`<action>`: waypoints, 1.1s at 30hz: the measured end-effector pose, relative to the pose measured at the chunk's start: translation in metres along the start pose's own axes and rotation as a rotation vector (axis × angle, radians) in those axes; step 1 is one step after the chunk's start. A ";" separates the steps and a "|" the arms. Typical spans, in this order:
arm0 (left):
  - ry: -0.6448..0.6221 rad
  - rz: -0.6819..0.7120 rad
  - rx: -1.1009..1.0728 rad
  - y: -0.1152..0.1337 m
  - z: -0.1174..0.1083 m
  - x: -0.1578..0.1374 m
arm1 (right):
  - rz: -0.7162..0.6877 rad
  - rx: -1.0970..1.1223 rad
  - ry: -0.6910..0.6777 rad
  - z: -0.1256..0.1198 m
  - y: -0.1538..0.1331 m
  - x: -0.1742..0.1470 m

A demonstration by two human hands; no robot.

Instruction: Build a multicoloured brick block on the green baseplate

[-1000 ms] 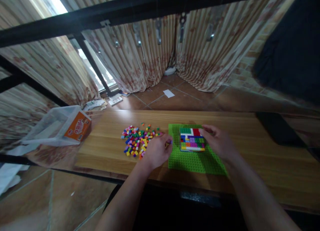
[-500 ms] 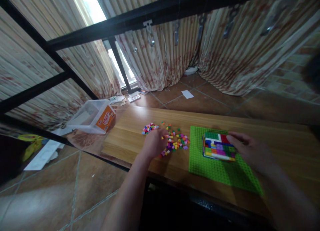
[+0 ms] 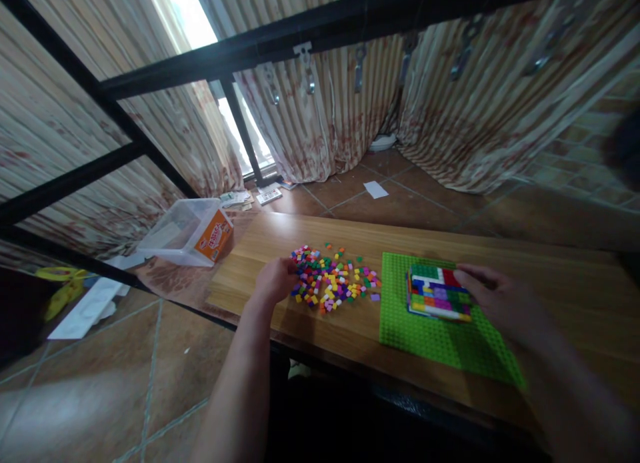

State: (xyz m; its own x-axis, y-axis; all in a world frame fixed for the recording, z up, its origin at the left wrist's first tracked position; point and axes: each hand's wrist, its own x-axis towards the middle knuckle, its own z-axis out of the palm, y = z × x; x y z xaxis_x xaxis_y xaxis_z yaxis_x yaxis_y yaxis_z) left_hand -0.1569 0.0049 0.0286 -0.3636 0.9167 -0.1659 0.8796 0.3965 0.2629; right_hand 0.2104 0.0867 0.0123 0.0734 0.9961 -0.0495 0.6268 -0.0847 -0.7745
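My left hand (image 3: 278, 279) is at the left edge of a spread of small, many-coloured toy bricks (image 3: 331, 283) on the wooden tabletop. Its fingers are curled together among them, and whatever is between the tips is too small to make out. On a green studded baseplate (image 3: 400, 339) sits a low rectangular block of joined toy bricks (image 3: 437, 295), its top a patchwork of green, white, red, blue, purple and yellow. My right hand (image 3: 493, 299) grips this block at its far right corner, thumb against the red part; its other fingers are partly hidden.
A clear plastic box (image 3: 187, 233) with an orange label stands beyond the table's left end. Black metal bars (image 3: 300, 46) with hanging clips cross above the far side, before striped curtains (image 3: 340, 116). A white paper (image 3: 376, 189) lies on the tiled floor.
My left hand has moved left from the middle of the loose bricks to their left edge, uncovering more of them. My right hand stays at the block.
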 end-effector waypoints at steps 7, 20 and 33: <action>0.119 -0.013 -0.143 -0.007 -0.006 0.003 | -0.035 0.042 0.039 0.001 0.005 0.002; -0.128 0.427 -0.981 0.096 0.029 -0.014 | -0.176 0.359 0.108 0.003 -0.014 -0.009; -0.005 0.530 -0.983 0.165 0.071 -0.029 | -0.176 0.413 0.099 0.005 -0.009 -0.005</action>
State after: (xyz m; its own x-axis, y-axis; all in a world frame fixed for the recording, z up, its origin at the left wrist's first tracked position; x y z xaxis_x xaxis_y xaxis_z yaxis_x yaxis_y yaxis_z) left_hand 0.0205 0.0399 0.0090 -0.0115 0.9823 0.1870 0.2974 -0.1752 0.9385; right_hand 0.2003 0.0826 0.0168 0.0802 0.9854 0.1503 0.2764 0.1229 -0.9532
